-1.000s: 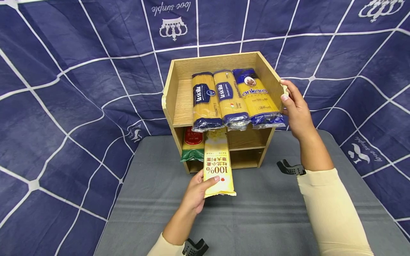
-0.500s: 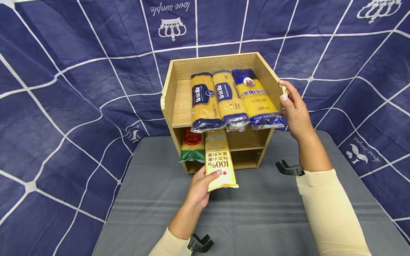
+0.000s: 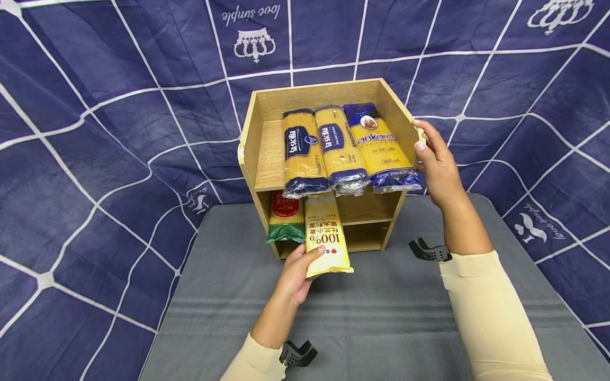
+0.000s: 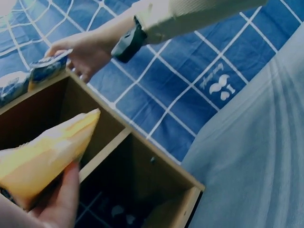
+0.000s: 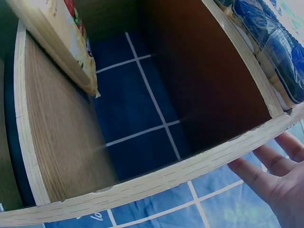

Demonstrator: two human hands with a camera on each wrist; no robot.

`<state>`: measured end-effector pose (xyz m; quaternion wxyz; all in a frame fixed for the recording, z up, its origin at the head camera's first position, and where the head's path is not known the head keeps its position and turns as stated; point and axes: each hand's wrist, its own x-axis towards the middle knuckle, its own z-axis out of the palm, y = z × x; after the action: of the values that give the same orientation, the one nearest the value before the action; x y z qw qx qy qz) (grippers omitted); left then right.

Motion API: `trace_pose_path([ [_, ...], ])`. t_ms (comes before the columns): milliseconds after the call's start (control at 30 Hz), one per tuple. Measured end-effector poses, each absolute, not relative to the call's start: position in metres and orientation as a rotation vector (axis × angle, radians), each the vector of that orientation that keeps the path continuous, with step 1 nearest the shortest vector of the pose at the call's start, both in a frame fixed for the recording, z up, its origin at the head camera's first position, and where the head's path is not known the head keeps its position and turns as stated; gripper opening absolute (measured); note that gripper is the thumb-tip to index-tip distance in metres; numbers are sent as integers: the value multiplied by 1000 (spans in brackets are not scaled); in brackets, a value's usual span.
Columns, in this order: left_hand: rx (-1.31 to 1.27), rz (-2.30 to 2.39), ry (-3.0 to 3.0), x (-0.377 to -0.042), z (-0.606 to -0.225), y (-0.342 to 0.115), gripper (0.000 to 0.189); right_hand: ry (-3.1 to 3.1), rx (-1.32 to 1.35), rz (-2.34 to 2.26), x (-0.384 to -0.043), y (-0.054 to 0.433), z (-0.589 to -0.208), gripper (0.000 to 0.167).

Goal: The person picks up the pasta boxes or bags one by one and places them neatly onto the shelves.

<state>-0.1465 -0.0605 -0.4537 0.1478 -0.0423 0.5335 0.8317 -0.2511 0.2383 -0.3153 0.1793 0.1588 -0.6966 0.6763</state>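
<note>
A yellow packet of noodles (image 3: 328, 230) lies partly inside the middle level of a small wooden shelf (image 3: 250, 138), its near end sticking out. My left hand (image 3: 294, 274) grips that end, thumb on top and fingers below. In the right wrist view the packet's far part (image 5: 57, 40) shows inside the compartment, close to the lower board (image 5: 66, 118). To its left is a pasta packet with a red label and green end (image 3: 286, 217). My right hand (image 3: 439, 166) holds the front edge of the shelf's right side panel, thumb and fingers at the edge.
On the top level lie two la sicilia spaghetti packs (image 3: 305, 151) (image 3: 340, 145) and a blue and yellow ankara pack (image 3: 378, 145), their ends overhanging the front. The shelf stands on a grey cloth (image 3: 381, 317) against blue checked fabric (image 3: 190, 63).
My left hand has pushed the yellow packet farther into the shelf, so less of it sticks out. The right hand keeps its hold on the side panel.
</note>
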Motion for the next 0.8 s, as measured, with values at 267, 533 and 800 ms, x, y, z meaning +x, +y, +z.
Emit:
trace_pose_path([
  [267, 19, 2311, 1562, -132, -455, -78, 57, -1975, 444, 1903, -250, 238, -315, 44],
  [533, 22, 2278, 1740, -115, -452, -87, 67, -1965, 439, 1907, -249, 238, -314, 43],
  [800, 87, 2161, 2323, -103, -447, -92, 62, -1984, 428, 1901, -248, 237, -312, 44],
])
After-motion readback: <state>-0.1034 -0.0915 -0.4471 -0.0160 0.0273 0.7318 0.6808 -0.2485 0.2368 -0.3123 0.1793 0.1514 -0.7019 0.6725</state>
